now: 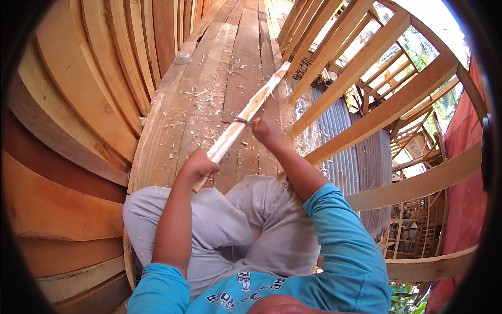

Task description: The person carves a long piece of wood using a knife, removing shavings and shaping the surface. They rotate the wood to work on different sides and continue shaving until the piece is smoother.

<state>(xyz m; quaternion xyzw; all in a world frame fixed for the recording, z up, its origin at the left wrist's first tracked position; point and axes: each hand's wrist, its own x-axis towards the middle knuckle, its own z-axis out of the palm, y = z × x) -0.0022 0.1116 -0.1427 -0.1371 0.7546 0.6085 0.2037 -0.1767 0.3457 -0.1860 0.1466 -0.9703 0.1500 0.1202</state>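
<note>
A long, narrow wooden strip (226, 138) slants up and to the right from my lap, pale and whitish with brown patches along its face. Its lower end is in my left hand (198, 164), fingers wrapped round it just above my crossed legs. Further up, my right hand (265, 131) is closed at the strip's right side. From this fist a knife (241, 120) with a short dark blade lies across the strip, about midway along it; the handle is hidden in my fingers. The strip's far end reaches toward the slatted railing.
Curled shavings (201, 94) litter the plank floor (243, 52). A small clear container (183, 57) stands at the far left by the board wall (78, 99). To the right rises a wooden slat railing (361, 131), with corrugated metal sheeting (340, 118) beyond and below it.
</note>
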